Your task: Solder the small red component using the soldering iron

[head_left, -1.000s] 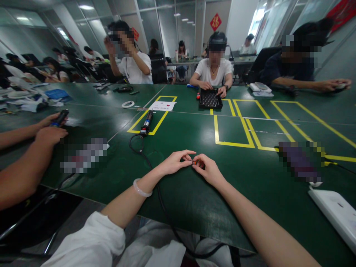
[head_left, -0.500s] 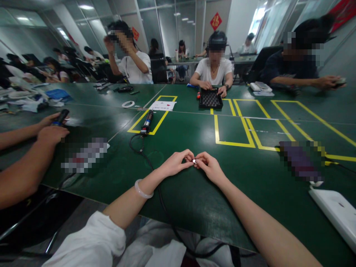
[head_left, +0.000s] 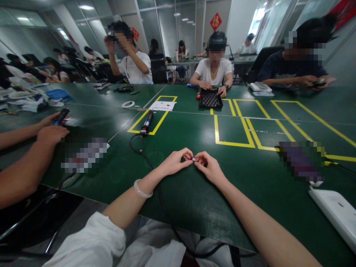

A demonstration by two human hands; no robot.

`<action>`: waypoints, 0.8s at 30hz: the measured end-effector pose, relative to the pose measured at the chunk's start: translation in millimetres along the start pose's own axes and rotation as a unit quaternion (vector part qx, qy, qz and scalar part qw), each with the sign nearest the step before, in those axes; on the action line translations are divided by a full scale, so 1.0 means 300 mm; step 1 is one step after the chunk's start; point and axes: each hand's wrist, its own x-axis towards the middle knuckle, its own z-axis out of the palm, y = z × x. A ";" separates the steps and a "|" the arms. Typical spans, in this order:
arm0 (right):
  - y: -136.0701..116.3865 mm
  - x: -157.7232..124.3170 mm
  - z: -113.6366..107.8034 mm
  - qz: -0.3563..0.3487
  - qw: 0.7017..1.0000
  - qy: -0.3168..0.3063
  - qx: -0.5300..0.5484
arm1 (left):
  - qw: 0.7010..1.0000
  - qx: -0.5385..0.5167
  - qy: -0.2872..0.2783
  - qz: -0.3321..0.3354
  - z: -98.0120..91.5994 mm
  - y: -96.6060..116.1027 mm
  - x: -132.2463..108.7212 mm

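My left hand (head_left: 177,162) and my right hand (head_left: 210,167) meet over the green table, fingertips almost touching. Between them is a small piece with a silvery face and a bit of red-orange (head_left: 194,159); its kind is too small to make out. Thumb and fingers of each hand pinch it from its own side, partly covering it. Farther off lies a black and silver cylindrical tool (head_left: 147,121) with a cable, inside a yellow taped outline. Its black cable (head_left: 151,167) runs past my left forearm to the table's front edge.
A co-worker's hands (head_left: 52,128) hold a dark tool at left. Blurred-out devices lie on both sides, with a white power bank (head_left: 335,213) at right. Across the table a person handles a black tray (head_left: 211,99). A white paper (head_left: 163,106) and a white ring (head_left: 128,104) lie beyond.
The small piece has turned slightly between my fingertips, so its red-orange part now shows. My hands hardly moved. The person at far right has drawn their hands inward.
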 end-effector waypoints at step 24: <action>-0.020 -0.005 -0.005 -0.040 0.994 -0.006 -0.100 | 0.997 0.054 -0.009 -0.055 0.001 0.009 -0.004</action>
